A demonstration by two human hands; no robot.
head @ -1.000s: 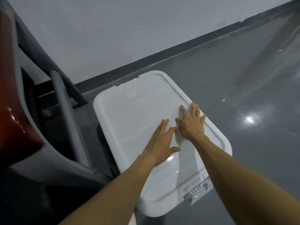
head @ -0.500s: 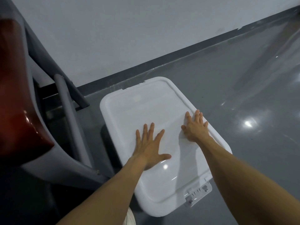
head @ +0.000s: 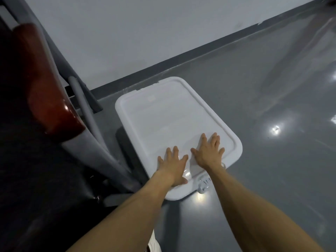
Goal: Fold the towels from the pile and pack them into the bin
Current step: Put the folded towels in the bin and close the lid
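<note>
A white plastic bin stands on the grey floor with its white lid on top, so the inside is hidden. My left hand lies flat on the near part of the lid, fingers spread and straight. My right hand presses flat beside it, closer to the lid's right rim. A white latch sticks out at the near edge between my forearms. No towels show in this view.
A chair with grey metal legs and a dark red seat stands close to the bin's left side. A light wall with a dark skirting runs behind. Glossy grey floor stretches to the right.
Both hands have slid back along the lid toward its near edge and come closer together. The view has shifted, so the bin sits farther from me.
</note>
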